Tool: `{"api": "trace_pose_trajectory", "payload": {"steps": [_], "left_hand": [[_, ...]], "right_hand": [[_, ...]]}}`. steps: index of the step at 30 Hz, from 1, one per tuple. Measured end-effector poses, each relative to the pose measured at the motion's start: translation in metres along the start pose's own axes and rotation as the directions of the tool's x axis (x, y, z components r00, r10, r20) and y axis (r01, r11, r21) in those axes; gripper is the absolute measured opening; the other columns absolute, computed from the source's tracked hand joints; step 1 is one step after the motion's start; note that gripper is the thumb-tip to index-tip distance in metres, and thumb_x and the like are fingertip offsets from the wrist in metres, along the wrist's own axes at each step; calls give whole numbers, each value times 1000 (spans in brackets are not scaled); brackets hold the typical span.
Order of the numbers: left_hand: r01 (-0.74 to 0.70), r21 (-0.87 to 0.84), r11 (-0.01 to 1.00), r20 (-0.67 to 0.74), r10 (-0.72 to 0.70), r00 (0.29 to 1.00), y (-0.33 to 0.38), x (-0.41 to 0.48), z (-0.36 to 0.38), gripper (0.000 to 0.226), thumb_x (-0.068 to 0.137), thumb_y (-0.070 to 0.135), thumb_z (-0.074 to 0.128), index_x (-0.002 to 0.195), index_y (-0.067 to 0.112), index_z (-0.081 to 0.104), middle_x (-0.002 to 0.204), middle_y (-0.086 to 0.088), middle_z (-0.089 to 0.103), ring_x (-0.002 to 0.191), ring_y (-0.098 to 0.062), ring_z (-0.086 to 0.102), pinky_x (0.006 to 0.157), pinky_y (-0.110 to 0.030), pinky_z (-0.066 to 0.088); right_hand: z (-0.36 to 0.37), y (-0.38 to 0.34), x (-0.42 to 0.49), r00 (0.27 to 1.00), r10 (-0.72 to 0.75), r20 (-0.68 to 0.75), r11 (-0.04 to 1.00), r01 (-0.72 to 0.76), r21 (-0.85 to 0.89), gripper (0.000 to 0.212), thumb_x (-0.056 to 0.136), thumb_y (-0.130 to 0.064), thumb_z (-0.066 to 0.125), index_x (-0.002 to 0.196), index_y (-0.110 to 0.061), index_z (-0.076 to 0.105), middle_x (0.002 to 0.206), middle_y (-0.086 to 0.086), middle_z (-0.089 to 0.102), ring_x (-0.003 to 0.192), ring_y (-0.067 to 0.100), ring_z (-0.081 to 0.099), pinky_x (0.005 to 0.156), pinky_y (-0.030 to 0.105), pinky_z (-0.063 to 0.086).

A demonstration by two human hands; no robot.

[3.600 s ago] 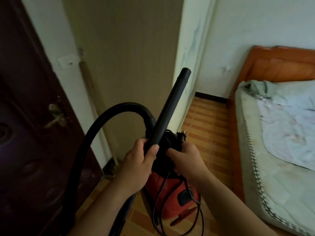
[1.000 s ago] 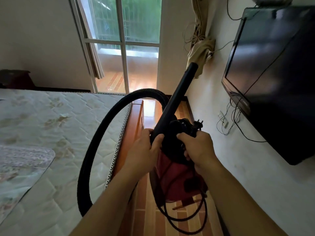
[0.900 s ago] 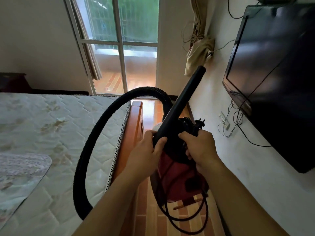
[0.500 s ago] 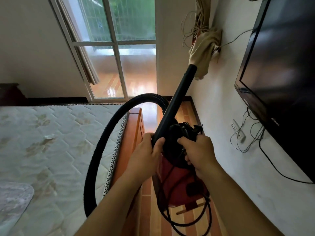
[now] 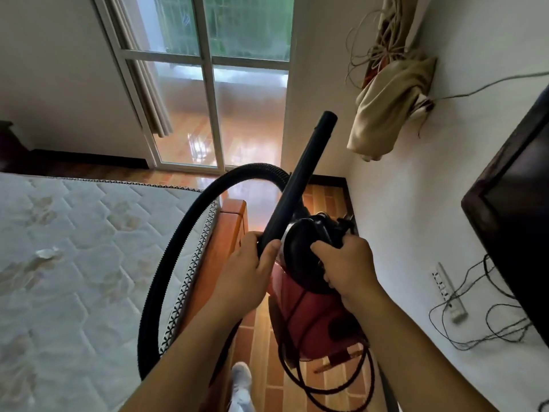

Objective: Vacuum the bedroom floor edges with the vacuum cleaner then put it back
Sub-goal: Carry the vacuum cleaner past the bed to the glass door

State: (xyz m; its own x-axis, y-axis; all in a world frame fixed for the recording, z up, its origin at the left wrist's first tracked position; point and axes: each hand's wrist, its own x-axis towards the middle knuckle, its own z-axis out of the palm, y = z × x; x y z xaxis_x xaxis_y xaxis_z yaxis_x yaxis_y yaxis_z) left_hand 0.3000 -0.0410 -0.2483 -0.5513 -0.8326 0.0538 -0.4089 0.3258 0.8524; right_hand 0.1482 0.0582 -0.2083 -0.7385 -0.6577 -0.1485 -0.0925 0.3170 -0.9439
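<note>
Vacuum cleaner (image 5: 309,319) is off the ground, carried in both hands mid-frame. Its red body hangs over the brick-pattern floor (image 5: 323,200) in the gap between bed and wall.

Left to right on my feed:
- Bare quilted mattress (image 5: 74,263) fills the left side, with the wooden bed frame (image 5: 230,221) at its edge.
- Black ribbed hose (image 5: 166,257) loops out over the mattress edge and arcs back behind the tube. I can't see where it joins.
- Left hand (image 5: 246,275) is wrapped round the lower end of the rigid black tube (image 5: 303,173), thumb across the front. The tube angles up and away toward the glazed door (image 5: 214,84).
- White shoe (image 5: 241,379) shows on the floor below the left forearm.
- Right hand (image 5: 347,263) grips the cleaner's black top, fingers curled over its rim.
- Power cord (image 5: 329,388) hangs in loops under the red body.
- Right wall has a beige cloth (image 5: 386,108) bundled with loose wires up high. A white power strip (image 5: 448,295) with cables plugged in sits lower down, and a dark TV (image 5: 520,203) is at the frame edge.
</note>
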Motion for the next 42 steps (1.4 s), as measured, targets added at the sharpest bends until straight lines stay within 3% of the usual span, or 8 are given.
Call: {"api": "trace_pose_trajectory", "payload": {"steps": [5, 9, 20, 24, 32, 38, 42], "left_hand": [[8, -35, 999, 7, -8, 1000, -22, 100, -11, 29, 103, 52, 43, 111, 26, 53, 83, 3, 66, 76, -11, 65, 69, -37, 53], [30, -43, 999, 41, -29, 999, -33, 177, -22, 28, 102, 53, 41, 107, 28, 52, 78, 2, 65, 67, -8, 65, 65, -39, 57], [47, 4, 999, 153, -47, 987, -36, 364, 7, 30, 103, 56, 41, 120, 32, 46, 84, 5, 65, 75, -13, 66, 70, -41, 57], [59, 78, 995, 115, -68, 991, -36, 436, 27, 32, 104, 54, 39, 122, 29, 46, 87, 5, 66, 79, -14, 66, 69, -35, 53], [147, 10, 989, 15, -147, 989, -30, 559, 37, 24, 104, 52, 42, 116, 32, 45, 86, -1, 65, 74, -21, 65, 69, -54, 57], [216, -30, 976, -68, -218, 974, -57, 640, 33, 28, 101, 62, 39, 115, 39, 43, 82, 1, 65, 69, -18, 65, 68, -55, 56], [254, -49, 966, -116, -258, 959, -85, 698, 20, 25, 103, 56, 41, 116, 34, 45, 83, 2, 66, 70, -16, 65, 70, -51, 56]], "right_hand": [[38, -15, 89, 995, 96, -18, 995, -96, 13, 6, 88, -13, 70, 83, -15, 69, 55, 1, 56, 41, 13, 48, 41, 23, 39], [62, -39, 156, 994, 104, -39, 995, -104, 4, 5, 89, -13, 69, 84, -15, 69, 54, 2, 56, 42, 13, 48, 41, 23, 39], [88, -71, 344, 998, 53, -39, 999, -53, -9, 6, 92, -19, 69, 86, -20, 69, 56, 1, 58, 44, 11, 52, 42, 22, 43], [89, -68, 425, 998, 55, 4, 998, -55, -8, 10, 91, -19, 70, 81, -17, 69, 48, -2, 54, 40, 14, 49, 42, 25, 40], [105, -93, 572, 992, 21, 123, 998, -13, -63, 5, 86, -18, 72, 82, -18, 71, 54, 1, 59, 43, 16, 53, 45, 26, 42], [147, -113, 668, 984, 14, 179, 993, 7, -116, 7, 73, -30, 73, 78, -26, 73, 52, -6, 60, 46, 16, 56, 50, 28, 44], [190, -126, 729, 974, 44, 220, 989, -12, -145, 8, 77, -24, 73, 79, -17, 71, 48, -6, 57, 41, 15, 52, 47, 28, 43]]}}
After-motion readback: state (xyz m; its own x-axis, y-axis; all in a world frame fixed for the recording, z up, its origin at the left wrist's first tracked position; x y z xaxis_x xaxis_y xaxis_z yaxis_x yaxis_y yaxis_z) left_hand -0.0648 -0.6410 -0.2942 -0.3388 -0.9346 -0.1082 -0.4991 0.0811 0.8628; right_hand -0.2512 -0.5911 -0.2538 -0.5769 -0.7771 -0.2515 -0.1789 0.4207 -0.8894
